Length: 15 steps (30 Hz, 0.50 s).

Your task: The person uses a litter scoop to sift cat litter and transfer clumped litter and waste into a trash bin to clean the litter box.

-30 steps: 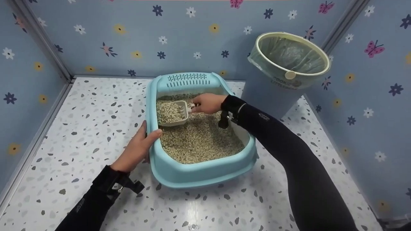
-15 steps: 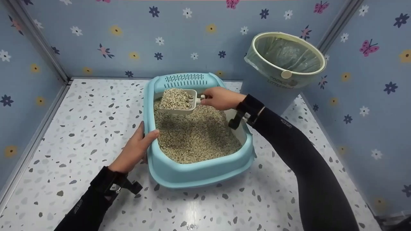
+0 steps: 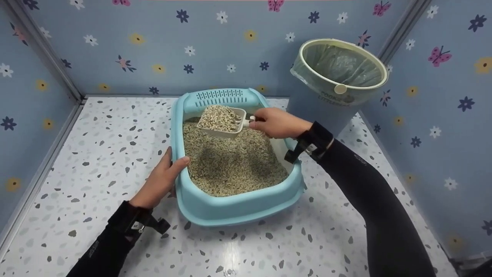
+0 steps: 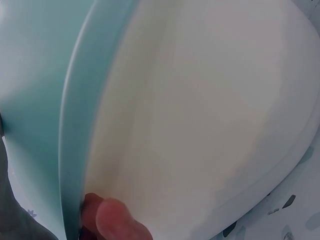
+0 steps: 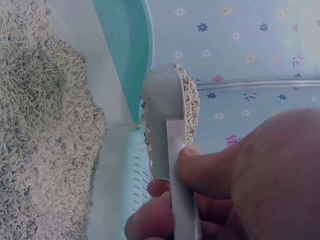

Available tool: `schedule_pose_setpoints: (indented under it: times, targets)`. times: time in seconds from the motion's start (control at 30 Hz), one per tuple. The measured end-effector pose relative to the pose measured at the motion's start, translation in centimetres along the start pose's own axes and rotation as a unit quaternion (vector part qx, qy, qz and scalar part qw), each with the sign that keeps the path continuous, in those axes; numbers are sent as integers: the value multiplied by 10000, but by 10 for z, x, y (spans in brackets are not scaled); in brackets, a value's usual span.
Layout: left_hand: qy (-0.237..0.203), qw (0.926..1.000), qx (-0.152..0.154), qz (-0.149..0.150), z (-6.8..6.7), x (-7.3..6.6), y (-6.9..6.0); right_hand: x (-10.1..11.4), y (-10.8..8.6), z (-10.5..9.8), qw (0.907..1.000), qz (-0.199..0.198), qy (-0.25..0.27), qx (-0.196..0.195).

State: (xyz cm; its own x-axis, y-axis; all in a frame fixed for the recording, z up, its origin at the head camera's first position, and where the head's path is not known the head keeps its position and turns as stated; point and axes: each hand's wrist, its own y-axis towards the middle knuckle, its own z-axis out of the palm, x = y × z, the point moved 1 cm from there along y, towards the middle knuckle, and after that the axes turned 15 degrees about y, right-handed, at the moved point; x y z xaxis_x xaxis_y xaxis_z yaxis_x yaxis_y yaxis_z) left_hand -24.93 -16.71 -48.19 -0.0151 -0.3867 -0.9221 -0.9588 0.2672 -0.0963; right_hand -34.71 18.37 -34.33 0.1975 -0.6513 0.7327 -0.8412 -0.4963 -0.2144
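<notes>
In the head view, a light blue litter box (image 3: 238, 209) stands on the floor, filled with pale pellet litter (image 3: 234, 169). My right hand (image 3: 280, 122) grips the handle of a whitish litter scoop (image 3: 226, 134), which is raised over the back of the box with litter heaped in it. Several pellets poke through the scoop's slots in the right wrist view. My left hand (image 3: 163, 179) holds the box's left rim, thumb over the top. Fingertips (image 4: 117, 220) show below the rim's lip against the white outer wall in the left wrist view.
Behind and right of the box stands a tall blue bin (image 3: 315, 111), its cream ring (image 3: 340, 89) holding a clear bag liner. Flower-patterned walls (image 3: 153, 42) enclose the speckled floor (image 3: 115, 142) at the back and on both sides.
The loaded scoop has risen from the litter at the box's left side and moved right with my right hand. My left hand has stayed on the rim.
</notes>
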Motion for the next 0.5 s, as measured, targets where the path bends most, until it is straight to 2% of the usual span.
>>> schedule_pose_setpoints:
  times: [0.2,0.4,0.5]
  targets:
    - [90,9999,-2,88,2,-1,2,1,-16,-11,10000,-52,-31,-73]
    - [-141,9993,55,342,7,-3,6,-12,-35,-20,9997,-69,-175,-163]
    - [-63,9994,49,326,6,-4,6,-15,-35,-20,9995,-29,-210,-223]
